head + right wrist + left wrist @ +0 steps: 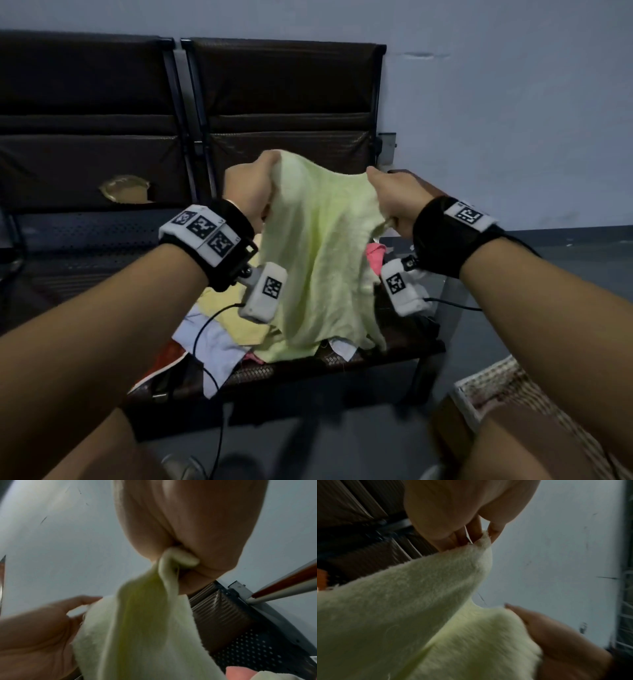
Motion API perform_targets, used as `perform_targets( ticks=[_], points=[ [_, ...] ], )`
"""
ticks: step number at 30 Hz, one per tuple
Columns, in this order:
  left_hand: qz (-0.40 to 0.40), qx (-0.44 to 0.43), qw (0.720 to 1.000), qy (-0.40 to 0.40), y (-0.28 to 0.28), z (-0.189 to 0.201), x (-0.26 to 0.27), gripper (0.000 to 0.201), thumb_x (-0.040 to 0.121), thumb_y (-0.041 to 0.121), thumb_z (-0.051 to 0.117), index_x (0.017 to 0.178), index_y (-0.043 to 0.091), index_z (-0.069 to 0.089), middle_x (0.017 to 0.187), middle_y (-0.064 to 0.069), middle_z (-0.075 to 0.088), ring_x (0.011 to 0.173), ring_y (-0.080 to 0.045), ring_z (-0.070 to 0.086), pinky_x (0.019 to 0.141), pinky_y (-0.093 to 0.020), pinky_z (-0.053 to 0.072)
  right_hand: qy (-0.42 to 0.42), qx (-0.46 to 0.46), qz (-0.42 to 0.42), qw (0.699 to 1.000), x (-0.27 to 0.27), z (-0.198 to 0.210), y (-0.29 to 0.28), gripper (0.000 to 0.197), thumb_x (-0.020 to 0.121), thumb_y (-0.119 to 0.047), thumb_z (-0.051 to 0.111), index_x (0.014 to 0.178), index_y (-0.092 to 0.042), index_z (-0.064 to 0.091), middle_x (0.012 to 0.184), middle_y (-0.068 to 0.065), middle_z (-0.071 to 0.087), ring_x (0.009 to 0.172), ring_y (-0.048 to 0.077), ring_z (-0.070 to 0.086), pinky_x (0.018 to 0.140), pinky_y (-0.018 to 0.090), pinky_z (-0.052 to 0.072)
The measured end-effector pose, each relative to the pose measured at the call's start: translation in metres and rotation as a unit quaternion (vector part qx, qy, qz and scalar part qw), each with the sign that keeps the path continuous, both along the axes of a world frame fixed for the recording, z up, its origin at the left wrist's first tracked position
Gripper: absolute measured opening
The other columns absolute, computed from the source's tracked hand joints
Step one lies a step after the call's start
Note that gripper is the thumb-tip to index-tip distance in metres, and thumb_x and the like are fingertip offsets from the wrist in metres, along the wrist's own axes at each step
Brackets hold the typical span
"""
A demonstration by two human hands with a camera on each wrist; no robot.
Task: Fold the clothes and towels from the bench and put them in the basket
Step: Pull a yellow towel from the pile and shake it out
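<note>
A pale yellow-green towel (322, 246) hangs in the air above the bench seat (404, 349), held up by both hands. My left hand (253, 192) grips its upper left corner, and the left wrist view shows the fingers (471, 534) pinching the towel (402, 601) edge. My right hand (394, 198) grips the upper right corner; in the right wrist view the towel (140, 622) is bunched inside the fist (185, 547). Under the towel lies a pile of clothes (222, 335) in white, yellow and pink. A woven basket (493, 387) stands at the lower right.
The dark bench backrest (274, 96) runs behind the hands, with a torn hole (126, 190) in the left seat's padding. A pale wall (513, 102) lies to the right. Cables hang from both wrist cameras. The grey floor (342, 445) is in front of the bench.
</note>
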State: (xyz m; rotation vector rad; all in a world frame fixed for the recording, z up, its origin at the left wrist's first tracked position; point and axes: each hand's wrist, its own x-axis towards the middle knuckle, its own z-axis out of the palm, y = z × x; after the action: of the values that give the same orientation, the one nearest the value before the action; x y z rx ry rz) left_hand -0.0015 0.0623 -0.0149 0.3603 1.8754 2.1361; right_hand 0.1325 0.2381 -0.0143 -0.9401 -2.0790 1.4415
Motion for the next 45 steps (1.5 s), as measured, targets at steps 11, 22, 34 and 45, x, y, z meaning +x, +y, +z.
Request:
perform_targets(
  ticks=[11,22,34,45],
  points=[
    [-0.220,-0.034,0.974,0.045,0.011,-0.009,0.043,0.044,0.095,0.039,0.047,0.086,0.008,0.077,0.094,-0.005,0.077,0.079,-0.016,0.070,0.071,-0.025,0.051,0.024,-0.039,0.154,0.987,0.002,-0.008,-0.022,0.034,0.088,0.004,0.048,0.104,-0.009,0.074,0.098,0.020,0.071,0.085,0.036,0.068,0.069,0.041,0.056],
    [-0.321,-0.124,0.939,-0.015,-0.001,-0.039,0.000,0.032,0.092,0.020,0.065,0.122,0.008,0.068,0.119,-0.008,0.071,0.109,-0.024,0.066,0.092,-0.035,0.052,-0.048,-0.002,0.306,0.951,0.026,-0.010,-0.010,0.013,0.089,-0.026,0.070,0.102,-0.024,0.074,0.105,0.003,0.075,0.093,0.018,0.073,0.078,0.032,0.060],
    [-0.144,-0.076,0.979,0.124,0.061,-0.001,-0.061,0.011,0.094,0.028,0.068,0.095,0.020,0.075,0.097,-0.005,0.076,0.091,-0.022,0.073,0.082,-0.037,0.058,-0.008,0.271,0.004,0.963,-0.028,0.010,0.058,0.013,0.092,-0.026,0.061,0.083,-0.025,0.070,0.079,-0.004,0.066,0.082,0.022,0.065,0.075,0.034,0.054],
    [-0.244,0.034,0.967,0.064,0.022,-0.007,-0.054,0.022,0.094,0.016,0.064,0.114,0.008,0.071,0.113,-0.012,0.073,0.101,-0.024,0.070,0.092,-0.038,0.057,0.175,0.215,0.011,0.961,-0.021,-0.008,0.039,0.011,0.090,-0.030,0.063,0.080,-0.027,0.066,0.066,-0.013,0.059,0.060,0.002,0.052,0.059,0.022,0.044]
  ],
)
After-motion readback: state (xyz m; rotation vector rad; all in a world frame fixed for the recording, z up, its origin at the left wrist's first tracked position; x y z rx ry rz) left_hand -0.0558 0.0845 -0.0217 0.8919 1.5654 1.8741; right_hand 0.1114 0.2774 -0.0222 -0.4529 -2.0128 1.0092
